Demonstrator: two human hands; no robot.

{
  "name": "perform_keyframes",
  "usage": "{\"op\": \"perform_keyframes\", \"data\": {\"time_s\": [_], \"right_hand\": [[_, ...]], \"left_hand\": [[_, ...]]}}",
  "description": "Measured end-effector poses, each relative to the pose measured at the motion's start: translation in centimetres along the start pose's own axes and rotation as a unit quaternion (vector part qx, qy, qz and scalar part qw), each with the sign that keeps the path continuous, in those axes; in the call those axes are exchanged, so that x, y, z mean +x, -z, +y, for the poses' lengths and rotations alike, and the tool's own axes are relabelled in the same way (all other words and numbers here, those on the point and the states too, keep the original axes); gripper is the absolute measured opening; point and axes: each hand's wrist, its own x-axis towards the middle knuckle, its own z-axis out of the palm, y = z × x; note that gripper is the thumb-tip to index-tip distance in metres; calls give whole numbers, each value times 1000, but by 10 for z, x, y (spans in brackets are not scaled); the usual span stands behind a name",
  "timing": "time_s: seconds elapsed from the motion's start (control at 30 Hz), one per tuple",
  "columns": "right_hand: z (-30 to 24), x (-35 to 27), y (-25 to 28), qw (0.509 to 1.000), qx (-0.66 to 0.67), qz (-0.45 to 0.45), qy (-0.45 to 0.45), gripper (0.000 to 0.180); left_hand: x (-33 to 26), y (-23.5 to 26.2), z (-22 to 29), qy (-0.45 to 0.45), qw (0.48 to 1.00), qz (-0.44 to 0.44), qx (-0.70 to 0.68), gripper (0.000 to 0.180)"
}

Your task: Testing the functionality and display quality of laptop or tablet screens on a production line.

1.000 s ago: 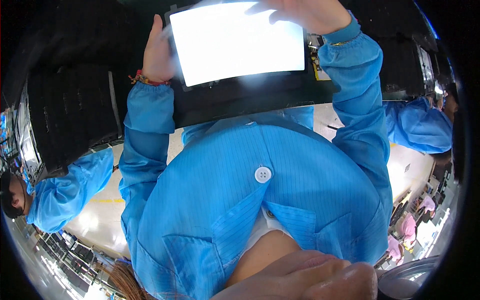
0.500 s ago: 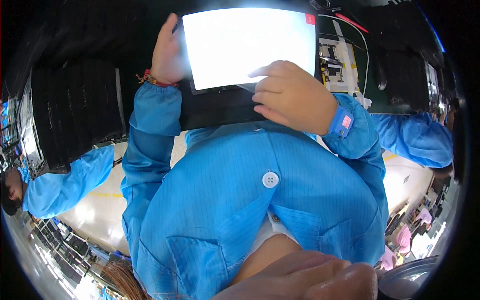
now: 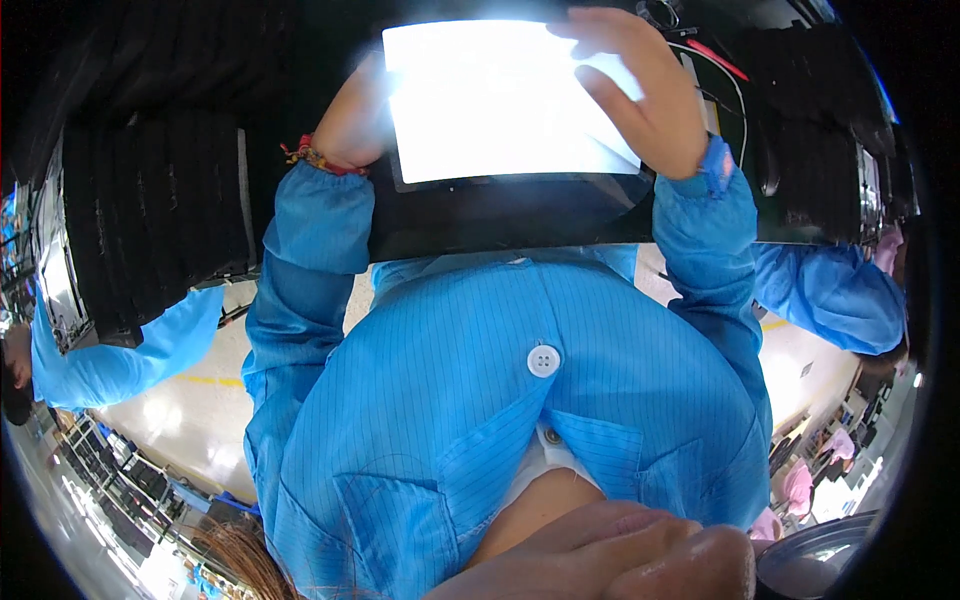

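Note:
A flat tablet-like panel with a glowing white screen point(image 3: 490, 110) and a dark frame lies at the top middle. My left hand point(image 3: 355, 118) is at its left edge. Glare washes out the fingers there, so their grip does not show. Over the panel's upper right corner hovers my right hand point(image 3: 645, 95), its fingers spread and slightly blurred, holding nothing that I can see. Whether its fingertips touch the screen cannot be told.
Stacks of black slabs point(image 3: 150, 220) stand on the left, with more dark stacks point(image 3: 815, 130) on the right. Behind my right hand are a white cable point(image 3: 742, 100) and a red pen-like stick point(image 3: 715, 58). Co-workers' blue sleeves point(image 3: 830, 295) show at both sides.
My right hand has moved up and right from the screen's lower part to its upper right corner, fingers spreading. The panel has shifted slightly right, and my left hand with it.

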Motion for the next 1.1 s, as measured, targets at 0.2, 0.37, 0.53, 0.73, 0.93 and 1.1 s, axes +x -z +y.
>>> {"op": "perform_keyframes", "data": {"time_s": [0.2, 0.37, 0.53, 0.73, 0.93, 1.1], "right_hand": [[-8, 9, -14, 959, -253, -124, -30, 41], [-4, 1, -4, 959, -243, -106, -104, 42], [56, -11, -36, 912, 115, 251, 303, 48], [3, -20, -18, 963, -265, -41, 28, 23], [-9, -23, -17, 970, -238, -37, 30, 26], [-35, -1, -33, 982, -179, -46, 20, 39]], "left_hand": [[-6, -10, 6, 8, 995, 76, 61, 53], [-5, -2, -1, 28, 993, 114, 3, 58], [-3, -13, 6, 3, 997, 63, 41, 53], [-1, -2, 1, -6, 999, 45, 25, 47], [-3, -7, 5, 1, 998, 47, 34, 49], [-5, -7, 4, -8, 998, 46, 46, 48]]}}
